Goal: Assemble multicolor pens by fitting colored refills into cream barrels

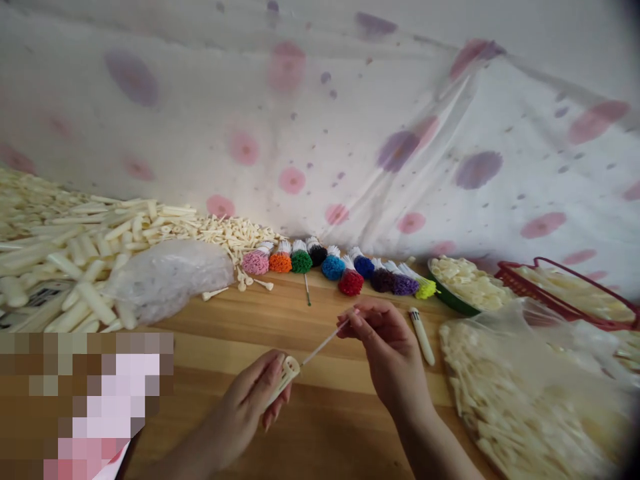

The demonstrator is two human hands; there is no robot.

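Note:
My left hand (257,393) is closed round a small cream plastic piece (286,375) with a slotted head, held low over the wooden table (240,320). My right hand (387,347) pinches the far end of a thin pink-tipped stick (325,342), whose other end meets the cream piece. Just right of my right hand one finished cream piece (421,335) lies on the table. A row of coloured stick bundles (335,265), pink through orange, green, black, blue, red, purple and yellow, lies behind my hands.
A big heap of cream plastic parts (75,253) and a clear bag (170,277) fill the left. A green bowl (453,300), a red basket (560,310) and a clear bag of parts (525,393) stand on the right. A spotted sheet (350,133) hangs behind.

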